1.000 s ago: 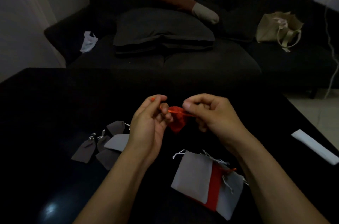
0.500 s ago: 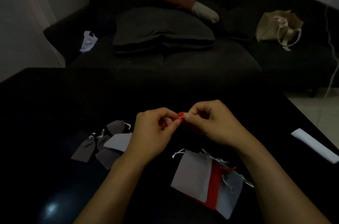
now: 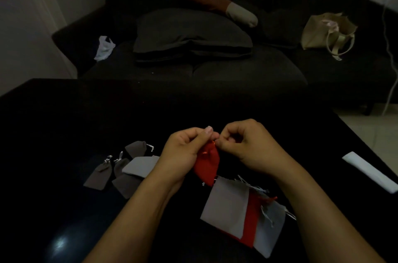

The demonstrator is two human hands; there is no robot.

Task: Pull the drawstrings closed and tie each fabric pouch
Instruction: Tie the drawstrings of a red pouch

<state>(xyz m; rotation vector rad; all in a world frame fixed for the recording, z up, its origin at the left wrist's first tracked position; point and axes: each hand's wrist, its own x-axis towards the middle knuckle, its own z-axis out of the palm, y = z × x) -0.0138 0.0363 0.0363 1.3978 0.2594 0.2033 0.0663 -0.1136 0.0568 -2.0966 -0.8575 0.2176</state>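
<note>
A small red pouch (image 3: 207,166) hangs between my hands above the black table (image 3: 86,123). My left hand (image 3: 183,153) pinches its gathered neck and drawstring from the left. My right hand (image 3: 243,146) pinches the red string at the pouch top from the right, fingers curled. Below my right wrist lies a flat stack of open pouches: a grey one (image 3: 226,206), a red one (image 3: 249,226) and a lighter grey one (image 3: 269,232). To the left lie several dark grey pouches (image 3: 98,176) with cinched necks and a pale grey one (image 3: 140,166).
A white folded strip (image 3: 370,171) lies near the table's right edge. Behind the table stands a dark sofa (image 3: 215,73) with a large cushion (image 3: 189,34), a beige tote bag (image 3: 327,30) and a white plastic bag (image 3: 104,47).
My hands came together from a stretched-apart pull and dropped lower. The red pouch, bunched between them before, now hangs down below my fingertips.
</note>
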